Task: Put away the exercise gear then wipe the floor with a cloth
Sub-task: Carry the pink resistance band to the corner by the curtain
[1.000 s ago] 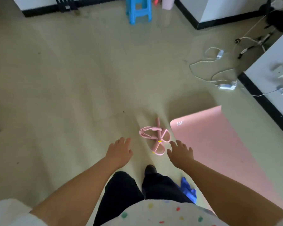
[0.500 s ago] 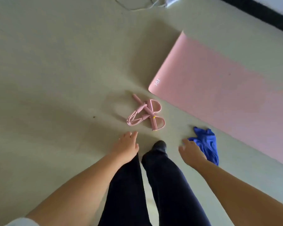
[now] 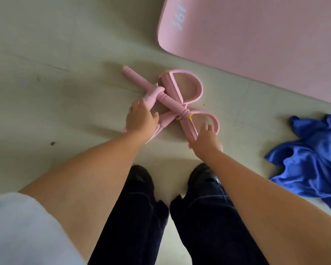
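A pink pedal pull-rope exerciser (image 3: 172, 96) lies on the floor just ahead of my feet, its handle bar crossing the two loop-shaped pedals. My left hand (image 3: 140, 119) grips the foam handle and tubes at its left side. My right hand (image 3: 205, 139) is down on the lower right pedal, fingers curled on its bar. A pink exercise mat (image 3: 256, 41) lies flat at the upper right. A crumpled blue cloth (image 3: 311, 161) lies on the floor at the right.
My two dark-trousered legs and black shoes (image 3: 203, 175) stand right below the exerciser. The pale floor (image 3: 46, 64) stretches to the left, with a small dark speck (image 3: 53, 143) on it.
I have bent down much closer to the floor. Both hands, which hung open above the exerciser, have come down onto it and taken hold.
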`<move>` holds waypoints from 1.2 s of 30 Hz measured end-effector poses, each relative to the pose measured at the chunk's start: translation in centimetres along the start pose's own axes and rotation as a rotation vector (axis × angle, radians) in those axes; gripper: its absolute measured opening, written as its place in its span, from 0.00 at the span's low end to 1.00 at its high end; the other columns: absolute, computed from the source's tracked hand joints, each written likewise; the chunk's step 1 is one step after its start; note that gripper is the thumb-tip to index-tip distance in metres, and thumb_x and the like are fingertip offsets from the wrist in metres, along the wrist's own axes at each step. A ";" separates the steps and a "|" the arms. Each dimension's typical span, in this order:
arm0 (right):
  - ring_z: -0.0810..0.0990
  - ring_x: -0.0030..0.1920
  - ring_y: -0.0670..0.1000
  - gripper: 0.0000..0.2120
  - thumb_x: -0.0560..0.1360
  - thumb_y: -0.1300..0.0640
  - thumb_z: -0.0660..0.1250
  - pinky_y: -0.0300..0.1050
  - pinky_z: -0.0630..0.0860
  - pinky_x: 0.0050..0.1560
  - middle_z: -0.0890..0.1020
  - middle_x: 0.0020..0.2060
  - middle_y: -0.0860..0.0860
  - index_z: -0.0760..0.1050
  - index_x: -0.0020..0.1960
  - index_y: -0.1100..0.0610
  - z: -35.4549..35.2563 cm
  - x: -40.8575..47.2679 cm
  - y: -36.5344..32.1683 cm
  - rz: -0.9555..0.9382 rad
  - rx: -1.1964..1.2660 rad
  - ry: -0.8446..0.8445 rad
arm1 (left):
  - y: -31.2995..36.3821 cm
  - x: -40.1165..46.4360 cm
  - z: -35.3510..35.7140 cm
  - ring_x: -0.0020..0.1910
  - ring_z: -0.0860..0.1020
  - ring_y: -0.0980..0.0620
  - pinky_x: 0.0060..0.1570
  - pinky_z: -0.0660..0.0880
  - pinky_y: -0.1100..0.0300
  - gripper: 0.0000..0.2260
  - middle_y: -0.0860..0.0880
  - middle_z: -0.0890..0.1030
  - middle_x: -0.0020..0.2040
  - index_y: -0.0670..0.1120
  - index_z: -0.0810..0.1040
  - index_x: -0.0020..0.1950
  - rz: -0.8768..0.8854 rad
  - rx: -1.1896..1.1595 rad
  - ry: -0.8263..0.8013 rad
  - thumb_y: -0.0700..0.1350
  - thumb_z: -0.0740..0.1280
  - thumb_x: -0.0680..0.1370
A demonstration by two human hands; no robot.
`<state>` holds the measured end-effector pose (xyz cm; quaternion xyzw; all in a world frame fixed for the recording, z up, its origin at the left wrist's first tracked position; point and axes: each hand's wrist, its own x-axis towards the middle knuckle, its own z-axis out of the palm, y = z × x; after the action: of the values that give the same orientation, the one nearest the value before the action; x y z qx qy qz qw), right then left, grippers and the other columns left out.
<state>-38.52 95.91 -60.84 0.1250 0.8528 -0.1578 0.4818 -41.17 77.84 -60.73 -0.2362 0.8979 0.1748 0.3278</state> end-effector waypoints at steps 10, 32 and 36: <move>0.78 0.48 0.61 0.19 0.72 0.52 0.64 0.48 0.71 0.45 0.76 0.50 0.56 0.66 0.60 0.57 0.9 2.9 2.8 -0.063 -0.025 0.065 | -1.6 1.9 1.9 0.46 0.77 0.38 0.39 0.68 0.53 0.14 0.40 0.78 0.48 0.40 0.70 0.55 0.028 -0.008 -0.019 0.44 0.67 0.74; 0.79 0.27 0.47 0.11 0.70 0.55 0.63 0.45 0.78 0.37 0.79 0.31 0.49 0.69 0.51 0.56 -22.0 -46.8 9.3 0.221 0.565 0.287 | 19.8 -37.8 -29.6 0.46 0.77 0.42 0.43 0.75 0.51 0.14 0.44 0.73 0.51 0.45 0.66 0.59 0.762 0.519 -0.243 0.46 0.63 0.76; 0.82 0.32 0.52 0.12 0.68 0.54 0.63 0.47 0.80 0.39 0.81 0.35 0.51 0.70 0.50 0.55 -20.4 -53.2 10.0 0.277 0.671 0.350 | 20.3 -42.5 -31.1 0.43 0.75 0.42 0.38 0.71 0.53 0.11 0.44 0.73 0.51 0.45 0.65 0.55 0.901 0.623 -0.217 0.45 0.62 0.75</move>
<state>-24.02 109.79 -6.57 0.4141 0.7983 -0.3372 0.2785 -39.24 93.15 -6.45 0.2983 0.8804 0.0472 0.3656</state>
